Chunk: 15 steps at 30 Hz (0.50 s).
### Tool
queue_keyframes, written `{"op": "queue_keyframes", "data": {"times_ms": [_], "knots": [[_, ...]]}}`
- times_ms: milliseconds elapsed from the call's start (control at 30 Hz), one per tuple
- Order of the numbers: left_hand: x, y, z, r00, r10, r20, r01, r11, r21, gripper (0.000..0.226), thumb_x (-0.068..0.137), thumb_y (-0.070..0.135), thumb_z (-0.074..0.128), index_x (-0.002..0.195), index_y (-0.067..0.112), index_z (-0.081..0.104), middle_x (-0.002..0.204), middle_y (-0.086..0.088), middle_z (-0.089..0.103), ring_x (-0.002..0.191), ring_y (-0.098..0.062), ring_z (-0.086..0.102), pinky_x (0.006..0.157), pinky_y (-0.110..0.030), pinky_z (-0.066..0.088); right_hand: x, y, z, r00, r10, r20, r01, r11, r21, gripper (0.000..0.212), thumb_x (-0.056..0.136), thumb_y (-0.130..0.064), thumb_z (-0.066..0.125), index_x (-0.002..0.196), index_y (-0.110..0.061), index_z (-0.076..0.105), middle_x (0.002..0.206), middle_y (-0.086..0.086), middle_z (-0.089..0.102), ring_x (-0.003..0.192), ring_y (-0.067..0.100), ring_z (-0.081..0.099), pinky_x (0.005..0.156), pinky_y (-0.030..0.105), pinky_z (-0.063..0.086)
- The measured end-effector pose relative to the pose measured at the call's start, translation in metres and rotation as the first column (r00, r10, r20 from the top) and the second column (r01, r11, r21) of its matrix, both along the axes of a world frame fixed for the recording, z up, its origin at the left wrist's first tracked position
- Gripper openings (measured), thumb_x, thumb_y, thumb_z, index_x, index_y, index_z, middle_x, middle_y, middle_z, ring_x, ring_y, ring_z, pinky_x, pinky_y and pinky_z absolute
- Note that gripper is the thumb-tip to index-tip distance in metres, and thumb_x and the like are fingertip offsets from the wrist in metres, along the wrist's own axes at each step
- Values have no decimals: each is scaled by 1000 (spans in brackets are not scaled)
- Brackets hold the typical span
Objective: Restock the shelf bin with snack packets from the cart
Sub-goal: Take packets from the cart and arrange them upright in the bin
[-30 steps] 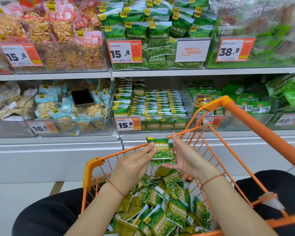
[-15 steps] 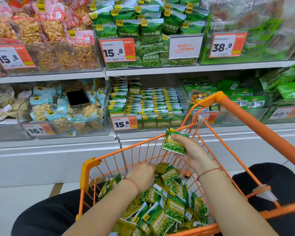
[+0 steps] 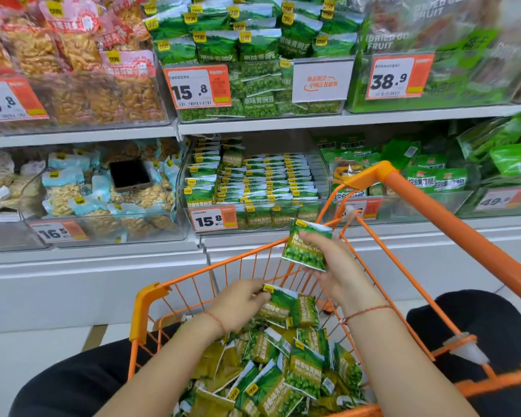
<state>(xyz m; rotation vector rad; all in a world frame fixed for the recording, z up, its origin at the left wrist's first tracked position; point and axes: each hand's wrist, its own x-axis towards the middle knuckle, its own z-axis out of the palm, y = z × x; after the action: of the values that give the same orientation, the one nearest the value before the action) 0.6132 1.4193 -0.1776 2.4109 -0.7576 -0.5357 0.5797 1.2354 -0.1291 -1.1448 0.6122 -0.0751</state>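
Observation:
An orange wire cart (image 3: pixel 146 308) in front of me holds several green garlic-pea snack packets (image 3: pixel 301 374). My right hand (image 3: pixel 337 269) holds one green packet (image 3: pixel 306 245) upright above the cart's far rim. Lower and to the left, my left hand (image 3: pixel 238 305) pinches the corner of another packet (image 3: pixel 278 305), lifted just off the pile. Straight behind the cart, on the lower shelf, stands the clear shelf bin (image 3: pixel 324 176) with tidy rows of the same green packets and a 15.8 price tag (image 3: pixel 212 219).
A dark phone (image 3: pixel 130 175) lies on the nut packets in the bin to the left. Bins of other snacks fill the upper shelf (image 3: pixel 253 124) and both sides. The cart's orange handle (image 3: pixel 451 227) runs diagonally at the right. My dark-clothed knees flank the cart.
My left hand let go of the raised packet, dipped into the cart and came up pinching a second packet. My right hand kept its packet and shifted slightly right.

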Motion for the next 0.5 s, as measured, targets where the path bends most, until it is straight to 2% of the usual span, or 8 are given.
{"op": "queue_keyframes", "data": {"times_ms": [67,133,200,267,333,400,467,500], "knots": [[-2,14,22,965,49,-257,-103,973,-204,25,99,20,50,75,17,42,69,6,39,69,-12,47,64,-25,48,-1,1,2,999,-2,44,5,998,-61,67,78,-30,77,135,-15,44,131,7,57,116,25,57,61,30,49],[-3,24,40,892,85,-445,-259,902,-346,16,97,15,51,81,15,49,73,8,42,70,-5,52,67,-22,54,-4,3,5,997,48,60,-45,997,-60,75,80,-31,74,142,-12,37,133,6,55,118,24,56,63,29,50],[-5,28,56,834,114,-540,-389,815,-429,7,96,15,52,95,13,59,82,4,57,79,-7,59,66,-25,56,-6,7,6,993,111,35,-110,993,-41,90,80,-31,73,150,-12,20,144,7,45,124,23,51,62,28,52],[-5,26,69,807,119,-579,-457,746,-484,11,96,17,52,99,13,62,88,5,68,85,-12,65,64,-28,56,-8,12,6,987,159,-16,-159,987,-16,97,80,-30,73,152,-11,12,152,7,32,129,24,44,62,28,54],[-6,21,79,810,153,-567,-484,721,-497,11,97,16,51,89,20,59,81,13,67,76,-7,64,65,-28,57,-8,16,5,980,194,-53,-193,981,11,84,80,-34,73,148,-11,29,148,8,40,123,24,49,61,29,55],[-4,14,85,807,201,-555,-510,712,-482,11,96,17,54,87,23,53,91,10,59,82,-8,58,64,-26,57,-7,19,5,969,242,-54,-241,970,37,53,86,-41,65,129,-13,53,124,8,62,105,21,63,61,29,55],[0,10,85,818,220,-531,-494,742,-453,11,95,19,56,84,21,52,93,6,56,87,-11,58,62,-25,58,-9,19,8,957,290,-25,-288,956,53,35,93,-46,52,112,-17,62,97,4,73,88,18,70,64,30,55],[1,8,84,826,226,-516,-480,763,-434,17,95,20,57,78,17,52,89,4,56,87,-11,58,61,-25,58,-9,19,9,954,301,-10,-300,952,61,35,95,-46,48,111,-17,62,94,4,74,87,18,71,66,32,55]]}}
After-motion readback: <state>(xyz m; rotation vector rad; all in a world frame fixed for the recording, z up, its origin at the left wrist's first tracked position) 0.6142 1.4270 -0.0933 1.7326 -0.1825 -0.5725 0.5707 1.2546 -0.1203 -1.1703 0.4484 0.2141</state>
